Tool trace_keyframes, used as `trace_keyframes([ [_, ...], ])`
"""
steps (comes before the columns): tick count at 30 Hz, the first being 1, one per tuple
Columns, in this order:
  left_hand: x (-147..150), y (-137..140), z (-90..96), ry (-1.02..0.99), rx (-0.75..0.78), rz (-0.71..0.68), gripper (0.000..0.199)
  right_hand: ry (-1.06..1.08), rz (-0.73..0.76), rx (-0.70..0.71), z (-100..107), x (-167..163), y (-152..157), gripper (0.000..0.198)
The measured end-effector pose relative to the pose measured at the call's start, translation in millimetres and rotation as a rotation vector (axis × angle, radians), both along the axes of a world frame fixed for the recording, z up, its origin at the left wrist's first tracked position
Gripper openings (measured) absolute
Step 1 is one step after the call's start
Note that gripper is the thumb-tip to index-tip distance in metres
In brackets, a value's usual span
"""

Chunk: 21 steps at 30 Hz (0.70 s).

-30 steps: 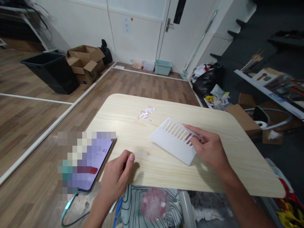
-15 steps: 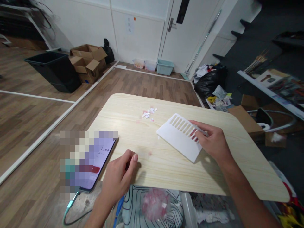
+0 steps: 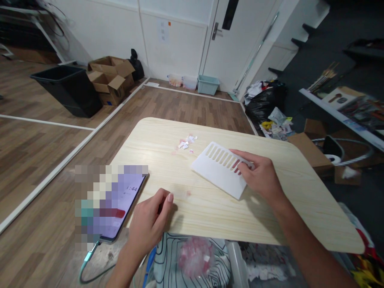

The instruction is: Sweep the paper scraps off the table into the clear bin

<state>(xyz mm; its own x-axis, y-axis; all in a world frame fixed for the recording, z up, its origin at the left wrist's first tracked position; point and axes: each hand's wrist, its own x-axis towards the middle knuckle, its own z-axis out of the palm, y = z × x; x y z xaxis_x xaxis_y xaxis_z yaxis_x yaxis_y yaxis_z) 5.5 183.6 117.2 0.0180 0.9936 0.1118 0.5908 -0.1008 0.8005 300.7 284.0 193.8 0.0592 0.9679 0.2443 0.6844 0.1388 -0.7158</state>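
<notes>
My right hand (image 3: 261,172) grips a white slotted card (image 3: 219,173) by its right end, thumb on top. A row of long rounded slots runs along the card's far side. Dark red shows through the slots by my thumb. The card is over the middle of the table, tilted; whether it touches the tabletop I cannot tell. My left hand (image 3: 153,216) rests at the table's near edge with its fingers loosely curled closed, and I see nothing in it. Small white and pink scraps (image 3: 186,143) lie beyond the card, to its left.
The pale wooden table (image 3: 300,200) fills the centre. A phone (image 3: 129,204) on a cable is by its left edge. Below the near edge, a clear bag with pink pieces (image 3: 196,256) lies on patterned cloth. A black bin (image 3: 69,90) and cardboard boxes (image 3: 111,76) stand on the floor.
My right hand has moved the white slotted card a little to the left and slightly away from me. My left hand has stayed in place.
</notes>
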Motion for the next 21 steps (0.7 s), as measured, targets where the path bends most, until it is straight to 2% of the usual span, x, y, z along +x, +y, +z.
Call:
trace_keyframes([
  [5, -2, -2, -2.2, -0.009, -0.002, 0.023, 0.043, 0.019, 0.135, -0.054, -5, -24, 20, 0.048],
  [11, -6, -4, -11.8, -0.081, 0.068, 0.028, 0.041, 0.067, 0.256, -0.272, -11, -29, 24, 0.050],
  [15, -8, -5, -15.6, -0.109, 0.127, 0.039, 0.040, 0.085, 0.304, -0.385, -20, -24, 5, 0.051],
  [21, -5, -5, -11.9, -0.092, 0.078, 0.083, 0.041, 0.057, 0.405, -0.415, -23, -19, -53, 0.051],
])
